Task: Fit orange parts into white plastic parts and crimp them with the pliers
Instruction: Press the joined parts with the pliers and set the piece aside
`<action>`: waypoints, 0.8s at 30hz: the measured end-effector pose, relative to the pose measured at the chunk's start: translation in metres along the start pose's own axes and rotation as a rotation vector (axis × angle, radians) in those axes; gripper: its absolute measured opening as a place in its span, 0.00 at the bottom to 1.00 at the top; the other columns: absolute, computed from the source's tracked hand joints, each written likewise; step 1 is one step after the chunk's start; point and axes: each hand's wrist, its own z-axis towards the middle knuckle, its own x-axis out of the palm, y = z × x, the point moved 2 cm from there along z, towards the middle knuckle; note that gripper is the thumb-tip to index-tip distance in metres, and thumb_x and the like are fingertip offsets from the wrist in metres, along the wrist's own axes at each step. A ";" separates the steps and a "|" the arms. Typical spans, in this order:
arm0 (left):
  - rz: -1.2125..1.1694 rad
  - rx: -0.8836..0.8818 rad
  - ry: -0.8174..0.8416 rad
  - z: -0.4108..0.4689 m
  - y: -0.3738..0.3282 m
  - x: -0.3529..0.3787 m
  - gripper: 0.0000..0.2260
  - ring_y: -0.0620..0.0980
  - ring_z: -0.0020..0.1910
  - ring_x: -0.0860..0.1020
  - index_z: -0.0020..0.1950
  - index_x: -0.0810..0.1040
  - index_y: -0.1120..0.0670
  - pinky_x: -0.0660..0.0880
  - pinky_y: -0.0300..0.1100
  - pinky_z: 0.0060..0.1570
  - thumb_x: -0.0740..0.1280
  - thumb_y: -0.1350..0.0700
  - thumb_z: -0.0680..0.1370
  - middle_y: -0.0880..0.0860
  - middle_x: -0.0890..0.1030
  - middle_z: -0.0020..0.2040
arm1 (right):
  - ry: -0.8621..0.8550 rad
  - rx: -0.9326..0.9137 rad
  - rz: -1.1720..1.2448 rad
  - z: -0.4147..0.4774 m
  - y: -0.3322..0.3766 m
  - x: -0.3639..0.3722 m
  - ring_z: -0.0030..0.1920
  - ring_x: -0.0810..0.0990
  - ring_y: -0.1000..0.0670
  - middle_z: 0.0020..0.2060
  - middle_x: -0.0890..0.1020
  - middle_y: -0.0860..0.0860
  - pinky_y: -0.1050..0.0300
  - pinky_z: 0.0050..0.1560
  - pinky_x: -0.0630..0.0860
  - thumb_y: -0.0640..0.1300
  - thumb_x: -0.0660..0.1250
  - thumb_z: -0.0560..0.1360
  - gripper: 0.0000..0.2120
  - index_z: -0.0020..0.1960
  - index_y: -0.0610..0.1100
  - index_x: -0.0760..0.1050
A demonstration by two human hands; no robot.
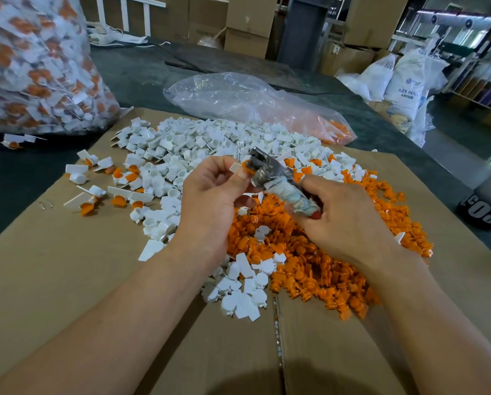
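A flattened cardboard sheet (67, 280) covers the dark bench (141, 69) in front of me. At the far left stands a big clear sack (33, 67) stuffed with white-and-orange pieces, its top cut off by the frame. On the cardboard lies a wide heap of white plastic parts (210, 141), small cups with flat tabs. Nearer and to the right is a heap of orange parts (324, 266), and the two mix where they meet. Above the heaps, my right hand (344, 215) grips the pliers (270, 175) around their cloth-wrapped handles, which my palm mostly hides. My left hand (210, 201) pinches one white part (235, 168) between thumb and fingertips, holding it against the metal pliers head. A bit of orange shows at that spot, but it is blurred, so I cannot tell whether the jaws are biting it.
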 end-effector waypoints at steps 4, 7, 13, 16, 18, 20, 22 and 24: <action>-0.015 -0.006 -0.022 0.000 0.000 0.000 0.11 0.44 0.29 0.78 0.37 0.72 0.57 0.75 0.37 0.29 0.61 0.69 0.77 0.47 0.80 0.30 | -0.002 0.002 0.009 0.000 0.001 0.000 0.32 0.72 0.49 0.31 0.75 0.49 0.54 0.31 0.67 0.45 0.68 0.72 0.06 0.43 0.44 0.74; -0.025 -0.013 -0.042 0.001 0.001 -0.001 0.11 0.44 0.28 0.77 0.37 0.72 0.57 0.75 0.37 0.29 0.61 0.69 0.76 0.48 0.80 0.30 | -0.005 0.007 0.028 0.001 0.002 0.002 0.31 0.72 0.48 0.29 0.74 0.50 0.53 0.30 0.67 0.45 0.68 0.72 0.07 0.40 0.47 0.70; -0.019 -0.023 -0.065 0.002 0.002 0.000 0.11 0.43 0.26 0.76 0.37 0.71 0.58 0.76 0.37 0.29 0.61 0.70 0.76 0.46 0.78 0.26 | 0.018 0.018 0.000 0.002 0.004 0.004 0.31 0.72 0.47 0.30 0.76 0.47 0.55 0.30 0.66 0.44 0.68 0.72 0.08 0.40 0.46 0.69; -0.027 -0.019 -0.071 0.001 0.000 -0.001 0.12 0.44 0.27 0.77 0.36 0.71 0.58 0.77 0.37 0.30 0.61 0.71 0.76 0.47 0.78 0.26 | 0.006 0.019 -0.044 0.001 0.005 0.004 0.31 0.71 0.47 0.30 0.75 0.48 0.56 0.29 0.63 0.43 0.69 0.71 0.09 0.38 0.46 0.68; -0.023 -0.005 -0.072 0.001 -0.002 -0.001 0.12 0.44 0.28 0.78 0.36 0.72 0.57 0.77 0.37 0.30 0.61 0.70 0.76 0.47 0.78 0.27 | -0.013 0.012 -0.051 -0.001 0.006 0.002 0.29 0.70 0.49 0.29 0.74 0.49 0.57 0.28 0.63 0.43 0.69 0.70 0.09 0.38 0.46 0.69; -0.021 -0.008 -0.077 0.000 -0.003 -0.001 0.11 0.44 0.27 0.78 0.36 0.72 0.57 0.77 0.37 0.30 0.62 0.70 0.76 0.47 0.79 0.27 | -0.020 0.012 -0.055 -0.001 0.007 0.002 0.29 0.70 0.49 0.29 0.75 0.49 0.56 0.28 0.64 0.43 0.69 0.70 0.08 0.39 0.45 0.70; -0.028 -0.023 -0.087 0.001 -0.002 -0.001 0.12 0.45 0.28 0.78 0.36 0.72 0.57 0.77 0.37 0.30 0.62 0.71 0.76 0.48 0.78 0.28 | -0.020 0.023 -0.054 0.000 0.006 0.003 0.30 0.71 0.49 0.31 0.76 0.48 0.56 0.29 0.65 0.44 0.69 0.71 0.07 0.40 0.44 0.71; -0.034 -0.039 -0.099 0.001 -0.002 0.000 0.11 0.44 0.27 0.77 0.36 0.72 0.58 0.77 0.36 0.29 0.62 0.71 0.76 0.48 0.78 0.27 | -0.034 0.025 -0.052 0.001 0.005 0.006 0.32 0.70 0.50 0.32 0.74 0.51 0.57 0.29 0.64 0.46 0.69 0.71 0.08 0.41 0.44 0.71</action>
